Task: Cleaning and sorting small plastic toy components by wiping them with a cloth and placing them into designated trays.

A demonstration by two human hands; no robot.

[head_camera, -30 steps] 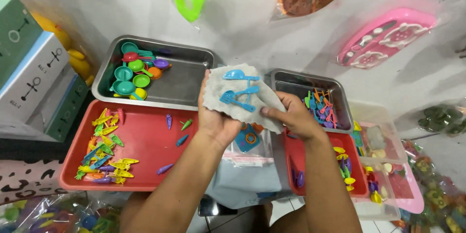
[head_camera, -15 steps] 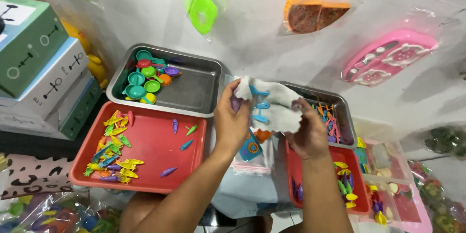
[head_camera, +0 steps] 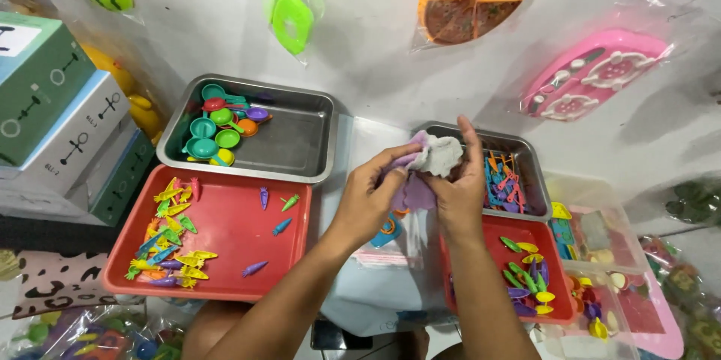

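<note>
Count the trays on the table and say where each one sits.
4. A metal tray with toy pans at back left, a red tray of small toys in front of it, a second metal tray at back right, and a second red tray below, partly hidden by the arms.

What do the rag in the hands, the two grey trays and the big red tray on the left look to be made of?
Rag: soft woven or fleecy cloth, matte, since it bunches and creases between the left hand and right hand.
Grey trays: likely stainless steel, brushed sheen with dull reflections and rolled rims.
Red tray: probably moulded plastic, uniform colour with a soft gloss.
</note>
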